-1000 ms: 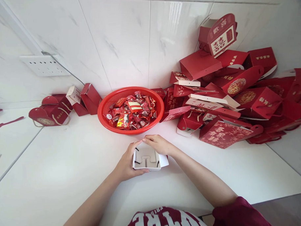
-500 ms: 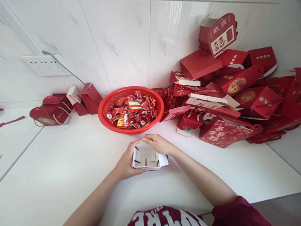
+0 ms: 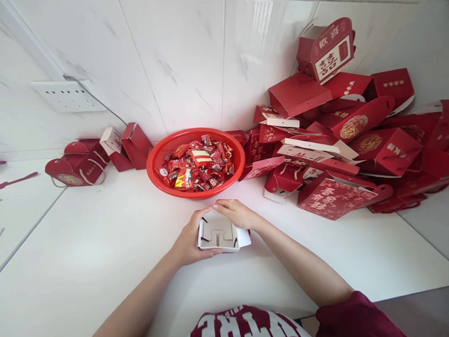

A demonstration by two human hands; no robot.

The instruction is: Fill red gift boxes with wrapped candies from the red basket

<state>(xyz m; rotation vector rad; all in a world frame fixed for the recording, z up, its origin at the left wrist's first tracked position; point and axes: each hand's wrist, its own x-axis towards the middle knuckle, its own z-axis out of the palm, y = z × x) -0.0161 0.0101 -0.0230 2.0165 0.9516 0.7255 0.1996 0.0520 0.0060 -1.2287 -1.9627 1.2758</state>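
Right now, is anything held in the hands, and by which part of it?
Yes, a box: the left hand grips its left side, the right hand its far right corner.

The outer walls of the white-lined box (image 3: pixel 222 223) are partly covered by the left hand (image 3: pixel 190 242) and the right hand (image 3: pixel 236 215). In the red basket (image 3: pixel 196 194), the candies (image 3: pixel 201 158) lying lower are hidden by those on top, and the print on most of them is too small to be read. The pile of red boxes (image 3: pixel 351 128) is cut by the right edge, the shirt (image 3: pixel 242 330) by the bottom edge
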